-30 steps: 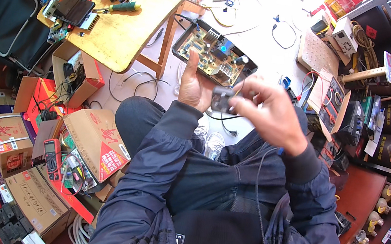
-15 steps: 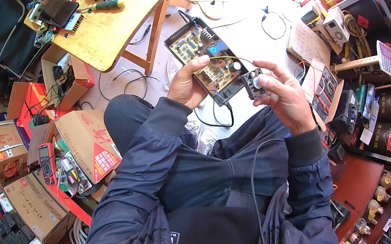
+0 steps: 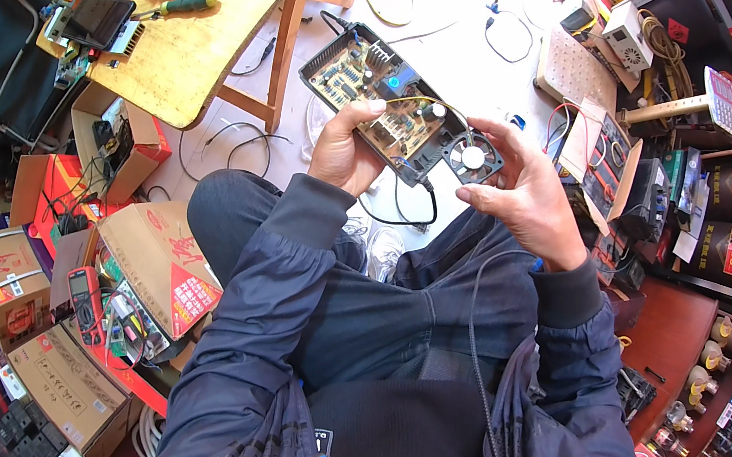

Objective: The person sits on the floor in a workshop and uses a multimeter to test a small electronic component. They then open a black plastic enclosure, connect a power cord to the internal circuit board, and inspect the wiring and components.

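My left hand (image 3: 347,146) grips the near long side of an opened black device case (image 3: 312,81), thumb over its edge. Inside lies a tan circuit board (image 3: 350,77) with a blue block, a tall capacitor and metal heat sinks. At the case's right end, my right hand (image 3: 530,191) pinches a small square black cooling fan (image 3: 472,158) by its edges between thumb and fingers. A thin yellow wire (image 3: 431,100) arcs from the board area to the fan. From the case's lower corner a thick black cord (image 3: 432,212) curves down and back.
A worn yellow wooden table (image 3: 204,47) with a green-handled screwdriver (image 3: 190,3) stands at far left. Cardboard boxes (image 3: 68,383) and a red multimeter (image 3: 86,301) lie at left. Loose cables (image 3: 241,150) lie on the floor. A dotted stool top (image 3: 580,67) and a shelf unit with spools stand at right.
The fan has turned so its round hub and blades face up toward me. My right thumb has moved from its centre to its lower edge. The case has shifted slightly left.
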A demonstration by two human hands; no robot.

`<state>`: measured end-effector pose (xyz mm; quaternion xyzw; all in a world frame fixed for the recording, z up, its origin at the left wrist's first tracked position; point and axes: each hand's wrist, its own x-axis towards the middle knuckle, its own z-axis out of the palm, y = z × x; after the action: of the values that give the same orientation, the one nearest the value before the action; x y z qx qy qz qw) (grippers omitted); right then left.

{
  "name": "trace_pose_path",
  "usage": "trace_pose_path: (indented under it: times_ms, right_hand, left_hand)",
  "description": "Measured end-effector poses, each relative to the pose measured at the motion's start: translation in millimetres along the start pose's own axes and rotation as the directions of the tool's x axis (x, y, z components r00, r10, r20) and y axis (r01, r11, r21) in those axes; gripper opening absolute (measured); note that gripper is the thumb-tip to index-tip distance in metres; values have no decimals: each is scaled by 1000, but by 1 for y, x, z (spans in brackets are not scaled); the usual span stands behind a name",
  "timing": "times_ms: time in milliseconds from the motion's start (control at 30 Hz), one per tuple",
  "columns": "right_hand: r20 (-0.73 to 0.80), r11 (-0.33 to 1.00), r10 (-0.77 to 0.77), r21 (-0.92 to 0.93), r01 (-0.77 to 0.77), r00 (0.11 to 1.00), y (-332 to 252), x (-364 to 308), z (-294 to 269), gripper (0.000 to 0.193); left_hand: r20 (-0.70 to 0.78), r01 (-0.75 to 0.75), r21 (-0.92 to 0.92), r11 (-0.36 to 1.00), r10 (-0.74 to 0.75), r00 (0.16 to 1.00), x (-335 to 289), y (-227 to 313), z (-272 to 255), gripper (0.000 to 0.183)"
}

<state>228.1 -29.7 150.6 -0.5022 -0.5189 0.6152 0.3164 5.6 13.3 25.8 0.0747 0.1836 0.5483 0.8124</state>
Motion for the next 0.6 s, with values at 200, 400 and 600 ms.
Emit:
trace_pose_path:
  times_ms: [200, 400, 600]
  right_hand:
    - [-6, 997, 52, 56, -52, 999, -3, -5, -3, 62]
    - [67, 950, -16, 314, -6, 998, 11, -6, 0, 55]
    - [132, 812, 139, 552, -189, 982, 26, 9, -2, 63]
  left_hand:
    - [-9, -16, -9, 1000, 16, 1000, -2, 1, 4, 48]
    - [15, -50, -15, 999, 50, 999, -4, 0, 6, 52]
    - [26, -40, 3, 999, 40, 999, -5, 1, 7, 52]
